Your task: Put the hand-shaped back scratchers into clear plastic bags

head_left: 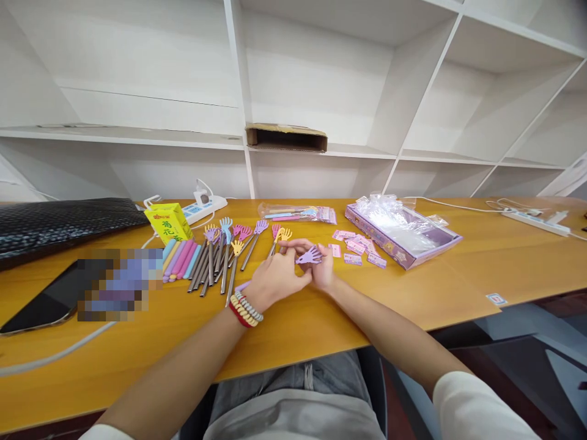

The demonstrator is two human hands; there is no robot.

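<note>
In the middle of the table, my left hand, with beaded bracelets at its wrist, is closed on a back scratcher with a small purple hand-shaped head. A purple handle end shows by the left wrist. My right hand is curled behind and around the same head; the fingers of both hands meet there and partly hide it. To the left lie several back scratchers with metal rods and coloured hand-shaped heads. Beside them is a row of pastel handle grips. Small pink and purple cards are scattered to the right.
A purple display box holds clear plastic bags. Bagged back scratchers lie at the back. Leftward are a yellow tea box, power strip, black phone and black bubble bag. White shelves stand behind.
</note>
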